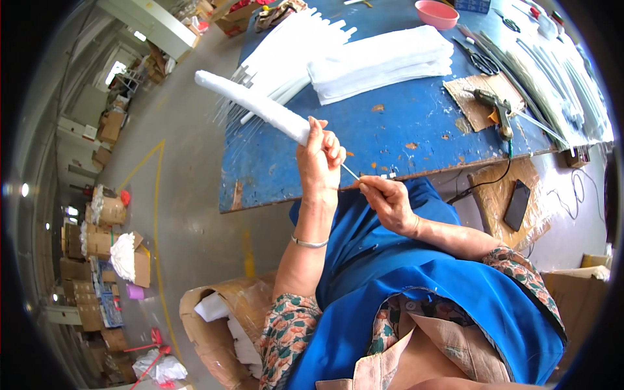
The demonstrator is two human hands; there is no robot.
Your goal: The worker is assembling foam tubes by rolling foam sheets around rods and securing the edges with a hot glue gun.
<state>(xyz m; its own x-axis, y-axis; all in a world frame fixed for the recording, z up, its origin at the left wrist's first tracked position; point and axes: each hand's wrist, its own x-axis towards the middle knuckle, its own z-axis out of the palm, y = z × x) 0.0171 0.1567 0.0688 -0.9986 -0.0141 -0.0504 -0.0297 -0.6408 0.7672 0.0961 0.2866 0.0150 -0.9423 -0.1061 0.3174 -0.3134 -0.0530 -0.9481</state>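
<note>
My left hand (318,156) is closed around the lower end of a long white fluffy roll (253,104), which points up and left over the table's left edge. A thin pale rod (350,171) runs from beneath that hand toward my right. The fingertips of my right hand (392,205) pinch the rod's near end, just off the table's front edge. Beyond my hands, a folded stack of white soft cloth (380,64) lies on the blue table (390,143). To its left spreads a bundle of white tubes and thin rods (286,55).
A glue gun (499,114) rests on a cardboard piece (465,97) at the right, its cable hanging over the edge. Black scissors (482,60), a pink bowl (437,14) and long pale rods (552,78) lie farther back. A phone (517,205) sits on a wrapped box below.
</note>
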